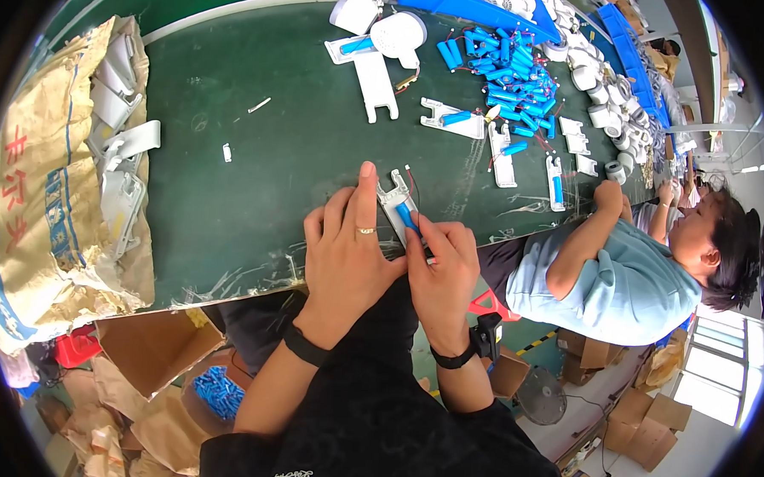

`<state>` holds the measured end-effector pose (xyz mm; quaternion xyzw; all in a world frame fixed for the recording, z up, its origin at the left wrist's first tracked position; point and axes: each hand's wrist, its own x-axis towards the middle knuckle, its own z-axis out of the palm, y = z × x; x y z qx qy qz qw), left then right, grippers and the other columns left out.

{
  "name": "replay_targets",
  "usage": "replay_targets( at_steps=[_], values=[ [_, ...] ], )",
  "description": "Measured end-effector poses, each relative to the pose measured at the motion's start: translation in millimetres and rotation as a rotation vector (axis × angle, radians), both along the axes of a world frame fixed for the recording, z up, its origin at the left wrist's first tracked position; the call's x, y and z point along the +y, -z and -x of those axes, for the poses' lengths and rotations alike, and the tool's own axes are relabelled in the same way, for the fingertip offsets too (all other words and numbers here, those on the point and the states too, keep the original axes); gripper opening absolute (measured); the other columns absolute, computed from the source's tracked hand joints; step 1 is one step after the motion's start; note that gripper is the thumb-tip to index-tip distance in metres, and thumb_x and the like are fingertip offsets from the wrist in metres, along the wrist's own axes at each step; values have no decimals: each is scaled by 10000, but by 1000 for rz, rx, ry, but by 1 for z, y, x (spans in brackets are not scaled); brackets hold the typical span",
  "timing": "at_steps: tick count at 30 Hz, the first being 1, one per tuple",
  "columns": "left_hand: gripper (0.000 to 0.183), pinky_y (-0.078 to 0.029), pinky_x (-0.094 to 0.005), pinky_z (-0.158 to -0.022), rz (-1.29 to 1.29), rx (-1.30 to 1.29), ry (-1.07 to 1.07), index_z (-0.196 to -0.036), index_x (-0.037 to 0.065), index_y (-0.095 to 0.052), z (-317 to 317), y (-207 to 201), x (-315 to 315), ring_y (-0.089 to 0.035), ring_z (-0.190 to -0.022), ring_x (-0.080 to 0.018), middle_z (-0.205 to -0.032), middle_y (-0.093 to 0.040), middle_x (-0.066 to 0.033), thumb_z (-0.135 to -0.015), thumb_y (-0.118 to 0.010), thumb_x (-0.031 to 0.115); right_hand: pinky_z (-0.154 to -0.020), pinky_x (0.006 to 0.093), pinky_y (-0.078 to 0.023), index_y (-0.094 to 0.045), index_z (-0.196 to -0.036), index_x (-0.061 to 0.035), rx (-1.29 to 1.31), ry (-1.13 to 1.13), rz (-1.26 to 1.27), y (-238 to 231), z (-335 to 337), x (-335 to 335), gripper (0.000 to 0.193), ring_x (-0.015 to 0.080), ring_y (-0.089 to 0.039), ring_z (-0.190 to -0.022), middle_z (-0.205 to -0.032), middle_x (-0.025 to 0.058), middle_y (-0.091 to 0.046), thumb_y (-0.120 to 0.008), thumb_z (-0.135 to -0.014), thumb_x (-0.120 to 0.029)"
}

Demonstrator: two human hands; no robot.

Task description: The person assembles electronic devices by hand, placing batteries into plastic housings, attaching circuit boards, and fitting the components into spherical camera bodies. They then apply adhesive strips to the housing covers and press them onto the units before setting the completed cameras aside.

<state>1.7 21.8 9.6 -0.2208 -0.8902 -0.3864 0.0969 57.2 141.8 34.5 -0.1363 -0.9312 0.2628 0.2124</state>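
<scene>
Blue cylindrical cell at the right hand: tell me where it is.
Near the centre of the head view, the blue cylindrical cell lies in the white plastic housing, right of the left hand, its near end at the right hand.

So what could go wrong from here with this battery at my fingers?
The thin wire sticking out beside the white part might snag or get pinched. The blue battery could shift, since your right hand covers one end. Leads around the battery pile may tangle.
</scene>
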Motion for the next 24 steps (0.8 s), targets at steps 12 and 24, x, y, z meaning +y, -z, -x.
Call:
replay_targets(
  at_steps=[12,24],
  values=[
    [1104,-412,-448,-1002,-10,104,-3,-1611,-25,-316,3,-7,5,-584,-1221,-273,-1274,-647,-112,-728,-888,309,-716,403,-500,-793,-1028,-14,-47,-6,-25,-13,7,5,187,304,-616,-815,-835,112,-649,-776,-841,-14],
    [1340,-338,-498,-1150,27,-38,103,-1627,-19,-248,-4,-14,-15,-467,-1394,-393,-1647,-380,-201,-601,-991,418,-825,486,-532,-783,-1048,-26,124,539,-286,-31,-3,153,190,397,-672,-902,-915,188,-702,-744,-874,-94]
  ],
)
